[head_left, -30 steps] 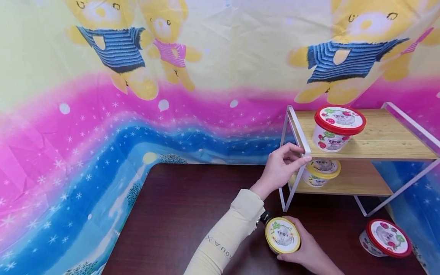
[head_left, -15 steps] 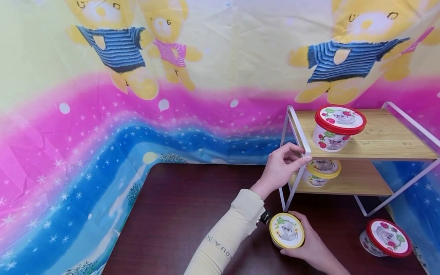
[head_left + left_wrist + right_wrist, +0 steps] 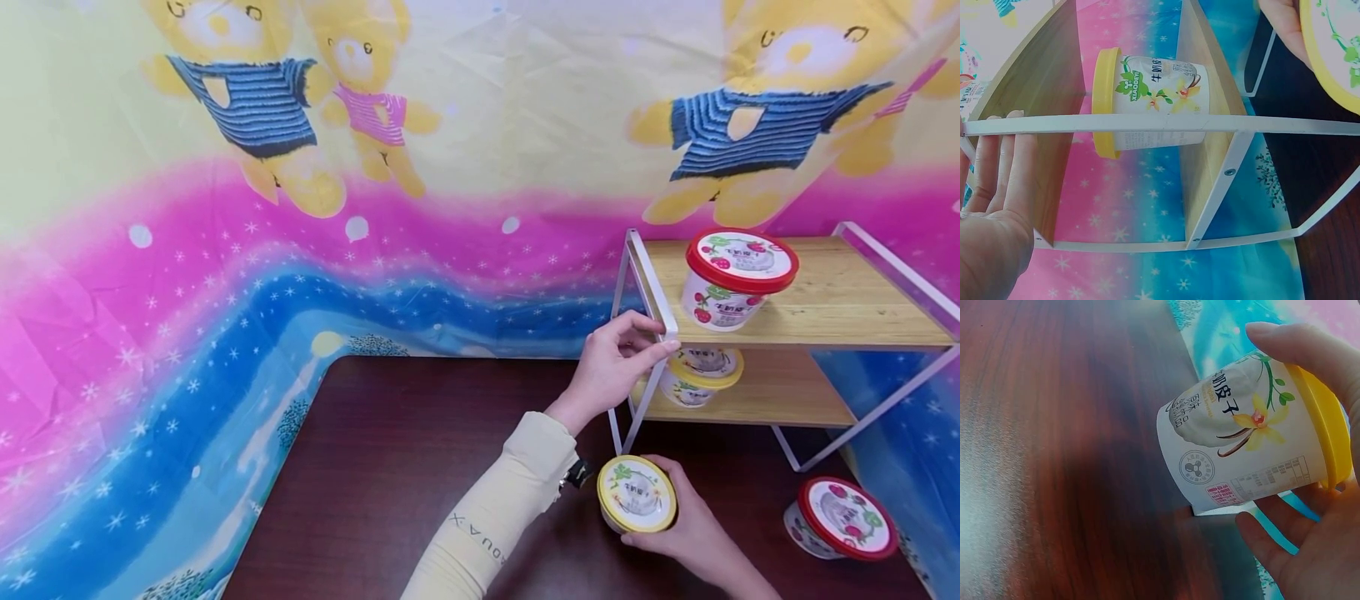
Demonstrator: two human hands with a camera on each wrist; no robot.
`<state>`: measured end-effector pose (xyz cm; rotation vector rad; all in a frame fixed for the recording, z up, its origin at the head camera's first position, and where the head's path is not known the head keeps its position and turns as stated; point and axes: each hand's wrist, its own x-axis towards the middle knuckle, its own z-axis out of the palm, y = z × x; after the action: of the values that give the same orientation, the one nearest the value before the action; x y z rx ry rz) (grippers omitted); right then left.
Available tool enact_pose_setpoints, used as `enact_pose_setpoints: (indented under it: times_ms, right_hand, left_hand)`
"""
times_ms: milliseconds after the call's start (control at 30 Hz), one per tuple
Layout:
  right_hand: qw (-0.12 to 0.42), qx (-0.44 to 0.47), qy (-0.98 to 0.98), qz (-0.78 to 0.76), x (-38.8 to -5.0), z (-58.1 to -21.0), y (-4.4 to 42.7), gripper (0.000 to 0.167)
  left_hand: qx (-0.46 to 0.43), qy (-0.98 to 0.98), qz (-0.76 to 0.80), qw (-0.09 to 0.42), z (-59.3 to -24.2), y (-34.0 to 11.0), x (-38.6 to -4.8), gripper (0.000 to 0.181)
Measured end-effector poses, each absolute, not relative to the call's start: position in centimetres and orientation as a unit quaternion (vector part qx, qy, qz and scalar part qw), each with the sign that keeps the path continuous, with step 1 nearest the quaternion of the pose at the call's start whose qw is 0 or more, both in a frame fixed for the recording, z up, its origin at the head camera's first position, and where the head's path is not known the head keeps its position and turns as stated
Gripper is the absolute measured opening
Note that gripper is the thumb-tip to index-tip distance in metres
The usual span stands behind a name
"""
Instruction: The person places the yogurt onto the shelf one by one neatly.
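Observation:
My left hand (image 3: 603, 371) grips the white metal side frame (image 3: 1154, 123) of a two-tier wooden shelf (image 3: 862, 292) at its front left corner. In my right hand (image 3: 693, 533) is a paper tub with a yellow lid (image 3: 636, 496), held from its right side between thumb and fingers. The right wrist view shows the tub's white wall with a vanilla flower (image 3: 1260, 422); it seems raised off the table. Another yellow-lidded tub (image 3: 1154, 100) stands on the lower tier, partly hidden by the upper board in the head view.
A red-lidded tub (image 3: 735, 283) stands on the upper tier near its left end. A second red-lidded tub (image 3: 843, 521) is on the dark wooden table (image 3: 390, 483), at the right. A printed bear cloth (image 3: 480, 275) hangs behind.
My right hand has moved the yellow-lidded tub a little right and away from me, towards the shelf's front left leg. The left hand has stayed on the frame.

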<state>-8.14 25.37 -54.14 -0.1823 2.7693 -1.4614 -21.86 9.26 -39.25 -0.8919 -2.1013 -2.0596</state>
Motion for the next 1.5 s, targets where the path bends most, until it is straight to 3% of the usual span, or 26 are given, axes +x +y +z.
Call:
enact_pose_setpoints:
  times_ms: [800, 1500]
  right_hand:
    - [-0.066, -0.072, 0.869, -0.484, -8.8, -52.0, 27.8, 0.104]
    - [-0.046, -0.03, 0.888, -0.457, -9.3, -50.1, 29.1, 0.101]
  left_hand:
    - [-0.291, -0.679, -0.673, 0.035, -39.4, 9.3, -21.9, 0.018]
    - [-0.289, -0.686, -0.667, 0.036, -39.4, 9.3, -21.9, 0.018]
